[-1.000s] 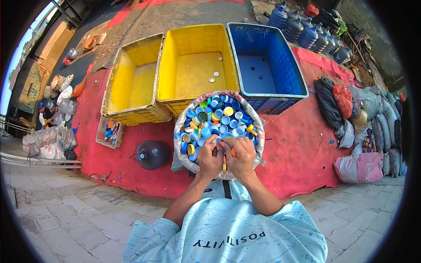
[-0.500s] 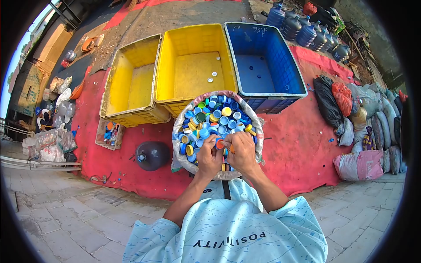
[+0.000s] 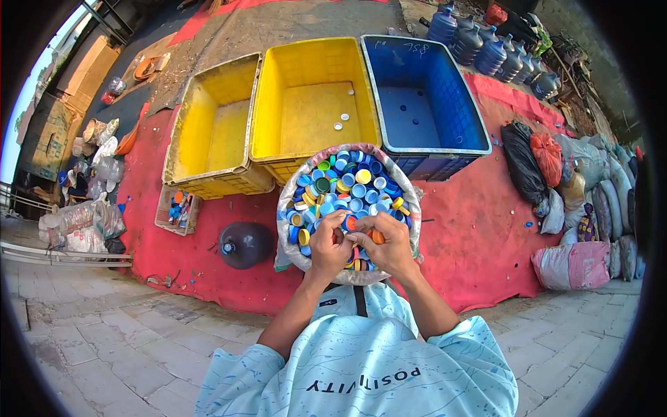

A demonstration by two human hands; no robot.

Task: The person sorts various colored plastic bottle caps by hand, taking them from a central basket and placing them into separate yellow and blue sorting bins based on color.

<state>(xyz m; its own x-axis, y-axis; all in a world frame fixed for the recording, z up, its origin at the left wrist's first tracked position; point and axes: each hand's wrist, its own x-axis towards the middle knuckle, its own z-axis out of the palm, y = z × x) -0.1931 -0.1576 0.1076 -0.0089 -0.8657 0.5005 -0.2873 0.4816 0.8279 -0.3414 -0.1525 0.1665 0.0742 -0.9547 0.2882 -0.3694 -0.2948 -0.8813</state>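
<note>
A round sack [image 3: 410,229] full of bottle caps [image 3: 356,189] in blue, yellow, white and green stands in front of my body. Over its near side, my left hand [image 3: 329,244] is closed around an orange bottle cap [image 3: 350,223], which has a blue edge beside it. My right hand [image 3: 388,243] touches the left at the fingertips, its fingers bent in a pinch. Against its palm sits a second orange bottle cap [image 3: 377,236], partly covered by the fingers.
Beyond the sack stand two yellow crates [image 3: 258,139] [image 3: 179,158] and a blue crate [image 3: 438,150], with a few caps inside. To the left are a dark water jug [image 3: 247,246] and a small basket [image 3: 165,217]. Filled bags [image 3: 571,264] line the right side.
The view has shifted slightly. My hands remain together over the sack; the right fingers have moved lower around the caps, and the orange cap in the right palm shows more.
</note>
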